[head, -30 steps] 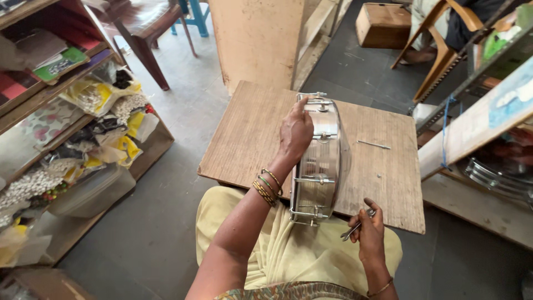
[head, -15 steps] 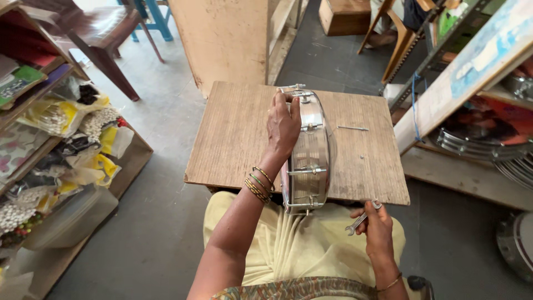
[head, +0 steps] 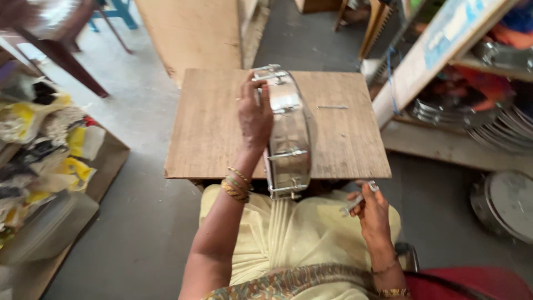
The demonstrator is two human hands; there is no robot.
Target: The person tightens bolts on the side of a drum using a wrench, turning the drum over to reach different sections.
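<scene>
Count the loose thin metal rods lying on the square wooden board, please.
1: a thin metal rod lies on the square wooden board, right of the metal drum shell. Others may be hidden behind it.

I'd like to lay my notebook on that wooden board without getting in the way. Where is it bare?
The wooden board is bare left of the left hand, out to its left edge. Right of the upright metal drum frame there is room too, apart from a thin metal rod. The near edge by the right hand and its small metal tool is crowded.
</scene>
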